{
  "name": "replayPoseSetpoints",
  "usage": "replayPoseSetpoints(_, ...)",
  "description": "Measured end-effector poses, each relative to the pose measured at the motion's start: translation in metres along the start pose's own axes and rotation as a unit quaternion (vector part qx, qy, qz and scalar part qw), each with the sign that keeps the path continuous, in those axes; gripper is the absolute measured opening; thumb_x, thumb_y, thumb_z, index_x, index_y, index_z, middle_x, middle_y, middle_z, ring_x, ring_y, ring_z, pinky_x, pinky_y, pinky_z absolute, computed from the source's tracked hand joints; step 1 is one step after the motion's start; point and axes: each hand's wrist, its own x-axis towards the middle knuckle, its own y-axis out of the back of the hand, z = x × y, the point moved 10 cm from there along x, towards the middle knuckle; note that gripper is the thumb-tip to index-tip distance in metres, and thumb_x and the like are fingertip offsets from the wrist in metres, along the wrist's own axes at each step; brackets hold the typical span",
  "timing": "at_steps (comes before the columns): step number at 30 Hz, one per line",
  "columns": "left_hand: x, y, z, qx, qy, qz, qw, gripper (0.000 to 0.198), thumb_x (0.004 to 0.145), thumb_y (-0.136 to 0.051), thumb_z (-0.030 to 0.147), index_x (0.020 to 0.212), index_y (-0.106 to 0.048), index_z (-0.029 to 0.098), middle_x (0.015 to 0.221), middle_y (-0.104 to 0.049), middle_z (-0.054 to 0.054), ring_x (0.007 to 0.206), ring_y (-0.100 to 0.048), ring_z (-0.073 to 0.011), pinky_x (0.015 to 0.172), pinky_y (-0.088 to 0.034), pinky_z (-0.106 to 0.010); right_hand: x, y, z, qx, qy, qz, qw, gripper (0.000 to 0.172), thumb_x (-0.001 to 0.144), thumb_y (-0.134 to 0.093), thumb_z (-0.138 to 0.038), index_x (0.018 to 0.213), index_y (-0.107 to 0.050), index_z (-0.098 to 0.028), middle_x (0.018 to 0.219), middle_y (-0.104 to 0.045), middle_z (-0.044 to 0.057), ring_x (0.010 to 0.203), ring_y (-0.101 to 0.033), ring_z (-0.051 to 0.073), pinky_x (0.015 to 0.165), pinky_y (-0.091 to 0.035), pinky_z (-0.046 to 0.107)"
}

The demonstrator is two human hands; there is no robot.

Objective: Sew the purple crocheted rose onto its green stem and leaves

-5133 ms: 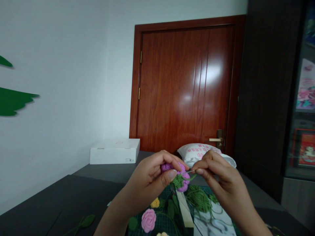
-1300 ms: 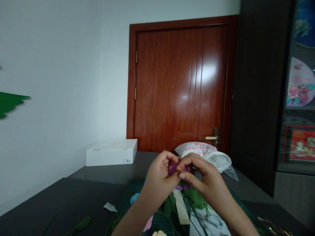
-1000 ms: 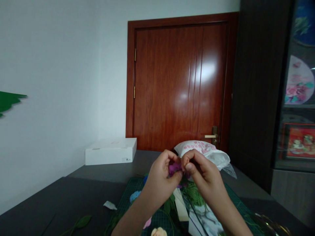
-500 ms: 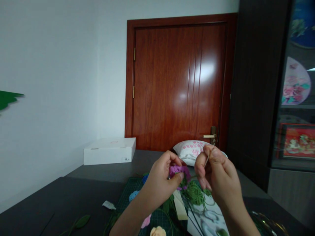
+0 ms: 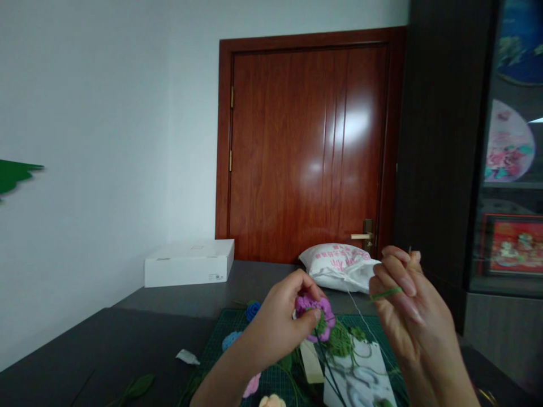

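My left hand point(image 5: 278, 316) pinches a purple crocheted flower point(image 5: 326, 315) that has a green centre and a dark stem hanging below it. Raised at the right is my right hand point(image 5: 409, 299), its fingers closed around a thin needle-like tool whose tip point(image 5: 410, 249) barely shows. A strand of green yarn point(image 5: 387, 294) lies across those fingers. Under the flower, a ball of green yarn point(image 5: 339, 341) rests beside a pale strip point(image 5: 311, 362) and a printed sheet point(image 5: 360, 379).
A green cutting mat point(image 5: 224, 325) bears a blue rose point(image 5: 252, 311), a light blue piece point(image 5: 231, 340), a pink piece point(image 5: 253, 385) and a cream flower point(image 5: 272, 401). Behind stand a white box point(image 5: 189, 264) and a white bag point(image 5: 335, 263).
My right hand has moved right, away from the flower, and a green strand now shows across its fingers. The flower in my left hand has turned slightly and shows more.
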Motion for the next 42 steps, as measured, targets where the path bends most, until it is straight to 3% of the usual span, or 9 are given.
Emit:
replayPoseSetpoints(2,0.001,0.0,0.0,-0.041,0.025,0.003,0.999,0.019,0.073,-0.071,0.009,0.084,-0.058,0.018,0.092,-0.068,-0.006,0.088,-0.064,-0.0192,0.079,-0.05,-0.032,-0.001,0.0,0.002,-0.017,-0.005,-0.004,1.0,0.029,0.097,-0.056,-0.04,0.074,-0.051,-0.022,0.052,-0.034,-0.01,0.032,-0.016,0.004,0.027,-0.021,0.019)
replayPoseSetpoints(6,0.002,0.013,0.004,-0.111,0.056,0.056,0.991,0.024,0.072,-0.076,0.012,0.088,-0.057,0.016,0.092,-0.067,-0.006,0.086,-0.064,-0.0163,0.078,-0.048,-0.028,-0.002,-0.006,0.012,-0.104,-0.029,-0.046,0.993,0.024,0.094,-0.061,-0.041,0.081,-0.053,-0.023,0.061,-0.056,-0.005,0.039,-0.045,0.006,0.034,-0.033,0.015)
replayPoseSetpoints(9,0.001,0.023,0.011,-0.15,0.044,0.097,0.983,0.024,0.073,-0.076,0.014,0.087,-0.056,0.015,0.093,-0.068,-0.006,0.085,-0.063,-0.0151,0.076,-0.048,-0.026,-0.007,-0.019,0.02,-0.195,-0.041,-0.106,0.974,0.022,0.09,-0.066,-0.039,0.082,-0.055,-0.023,0.064,-0.061,-0.003,0.044,-0.054,0.008,0.038,-0.039,0.016)
replayPoseSetpoints(16,-0.004,0.04,0.028,-0.172,-0.011,0.186,0.967,0.024,0.075,-0.075,0.011,0.088,-0.055,0.016,0.093,-0.068,-0.004,0.085,-0.063,-0.0149,0.076,-0.049,-0.027,-0.03,-0.033,0.047,-0.34,-0.074,-0.181,0.92,0.015,0.085,-0.07,-0.035,0.085,-0.064,-0.021,0.058,-0.057,-0.004,0.043,-0.056,0.01,0.038,-0.038,0.019)
replayPoseSetpoints(20,-0.008,0.04,0.036,-0.17,-0.045,0.195,0.965,0.023,0.077,-0.073,0.009,0.089,-0.055,0.016,0.095,-0.069,-0.005,0.09,-0.063,-0.0157,0.08,-0.049,-0.027,-0.033,-0.03,0.053,-0.375,-0.047,-0.138,0.916,0.014,0.088,-0.066,-0.035,0.093,-0.066,-0.022,0.064,-0.062,-0.001,0.048,-0.059,0.013,0.041,-0.043,0.022)
replayPoseSetpoints(27,-0.009,0.037,0.044,-0.149,-0.083,0.184,0.968,0.021,0.079,-0.071,0.008,0.088,-0.054,0.017,0.097,-0.069,-0.005,0.094,-0.065,-0.0165,0.084,-0.05,-0.027,-0.036,-0.035,0.038,-0.459,0.059,-0.087,0.882,0.009,0.084,-0.066,-0.03,0.087,-0.069,-0.022,0.071,-0.067,0.002,0.057,-0.063,0.016,0.055,-0.051,0.028)
replayPoseSetpoints(35,-0.009,0.034,0.047,-0.118,-0.09,0.162,0.976,0.019,0.081,-0.07,0.008,0.088,-0.055,0.018,0.1,-0.07,-0.005,0.094,-0.066,-0.0157,0.085,-0.051,-0.027,-0.034,-0.033,0.056,-0.415,-0.04,-0.124,0.9,0.016,0.088,-0.058,-0.035,0.08,-0.057,-0.021,0.059,-0.055,-0.004,0.045,-0.053,0.011,0.042,-0.038,0.021)
replayPoseSetpoints(42,-0.01,0.036,0.047,-0.115,-0.087,0.175,0.974,0.02,0.08,-0.071,0.007,0.087,-0.055,0.018,0.1,-0.07,-0.003,0.095,-0.067,-0.0144,0.086,-0.051,-0.025,-0.038,-0.036,0.035,-0.492,0.078,-0.062,0.865,0.013,0.086,-0.06,-0.031,0.079,-0.06,-0.02,0.068,-0.063,0.0,0.056,-0.061,0.014,0.053,-0.048,0.025)
